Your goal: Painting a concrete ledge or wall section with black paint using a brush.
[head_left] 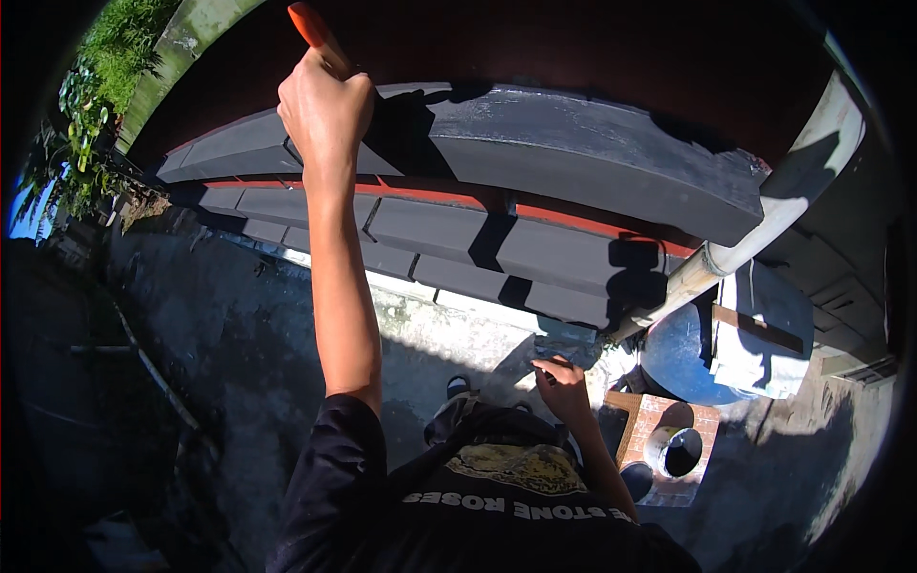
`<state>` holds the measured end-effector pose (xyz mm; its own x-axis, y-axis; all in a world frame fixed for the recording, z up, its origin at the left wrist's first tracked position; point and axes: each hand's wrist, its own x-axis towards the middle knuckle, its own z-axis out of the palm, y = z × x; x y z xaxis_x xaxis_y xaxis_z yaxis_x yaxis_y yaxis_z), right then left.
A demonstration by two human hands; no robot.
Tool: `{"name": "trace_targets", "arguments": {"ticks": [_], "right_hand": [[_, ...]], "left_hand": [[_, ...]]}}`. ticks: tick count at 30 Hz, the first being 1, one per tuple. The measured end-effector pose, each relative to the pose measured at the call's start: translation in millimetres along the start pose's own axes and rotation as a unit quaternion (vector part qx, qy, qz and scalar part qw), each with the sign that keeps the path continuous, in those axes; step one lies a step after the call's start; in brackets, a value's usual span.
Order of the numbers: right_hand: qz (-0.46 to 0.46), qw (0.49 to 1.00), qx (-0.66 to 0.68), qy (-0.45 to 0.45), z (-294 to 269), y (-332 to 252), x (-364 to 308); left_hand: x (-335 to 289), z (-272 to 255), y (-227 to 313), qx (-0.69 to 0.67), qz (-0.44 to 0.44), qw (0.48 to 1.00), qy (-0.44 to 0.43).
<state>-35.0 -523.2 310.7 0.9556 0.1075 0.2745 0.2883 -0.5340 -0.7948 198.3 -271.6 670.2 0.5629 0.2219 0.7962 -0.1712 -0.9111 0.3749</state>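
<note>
Raised toward the far left, my left hand (327, 107) is closed around a paintbrush (310, 27) by its wooden handle, whose orange end points up and away. The brush's bristles are hidden by the hand. Just beyond and below this hand runs a long dark grey ledge (573, 177), with the arm's shadow falling across it. Lower down and to the right, my right hand (565, 390) hangs near my body with curled fingers. Something small and dark shows at those fingers, too unclear to name.
Below the ledge are more grey stepped bands (430, 224) with a red strip between. A pale pipe (712, 263) slants down at right, beside a blue barrel (669, 353) topped by a white sheet (764, 349). A stool (702, 420) holds an open can (659, 449). Plants (119, 57) grow far left.
</note>
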Motion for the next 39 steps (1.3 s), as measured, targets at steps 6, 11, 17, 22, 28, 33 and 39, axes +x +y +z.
{"name": "trace_targets", "arguments": {"ticks": [6, 11, 17, 22, 28, 33, 39], "right_hand": [[0.081, 0.996, 0.042, -0.015, -6.8, -11.7, -1.0], [0.058, 0.998, 0.002, 0.008, -0.3, 6.8, -13.2], [0.120, 0.993, 0.020, 0.014, 0.8, -7.8, -15.8], [0.093, 0.995, 0.041, 0.010, 0.2, -10.4, -6.2], [0.020, 1.000, 0.019, -0.010, 0.8, -5.5, 6.6], [0.010, 1.000, 0.018, -0.010, -2.9, -9.9, 11.5], [0.019, 1.000, 0.004, -0.004, 3.5, -5.8, 3.3]], "left_hand": [[-7.4, 1.9, 8.6, 0.022, 0.071, 0.997, -0.002], [-75.9, 33.8, 143.8, -0.096, 0.244, 0.962, -0.073], [-103.6, 31.0, 229.4, -0.369, 0.242, 0.893, -0.088], [-64.6, 34.6, 160.2, -0.335, 0.123, 0.931, -0.071], [-20.5, 11.3, -1.3, -0.099, 0.028, 0.995, 0.001], [-2.1, -11.4, -49.8, -0.099, 0.192, 0.976, -0.039], [-27.2, 22.7, 52.9, -0.269, 0.409, 0.864, -0.122]]}}
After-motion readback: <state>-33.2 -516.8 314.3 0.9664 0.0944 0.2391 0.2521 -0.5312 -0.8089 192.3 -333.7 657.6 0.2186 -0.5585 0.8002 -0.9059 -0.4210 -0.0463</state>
